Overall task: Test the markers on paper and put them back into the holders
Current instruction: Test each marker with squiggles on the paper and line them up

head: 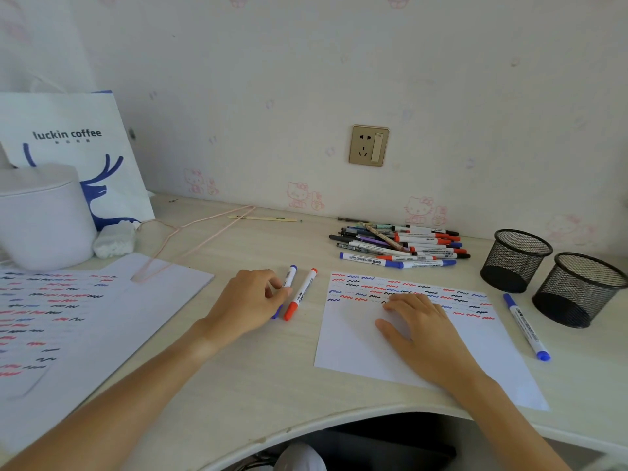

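The worktop (238, 368) carries a paper sheet (356, 348) at centre right, its upper part filled with red, blue and black squiggles. The right hand (421, 331) rests flat on this sheet, fingers released. At frame centre, the left hand (248, 304) pinches a blue-capped marker (289, 277) at its fingers; a red-capped marker (302, 294) lies just beside it. Two black mesh holders (516, 260) at right appear empty. A marker pile (401, 246) lies behind the sheet.
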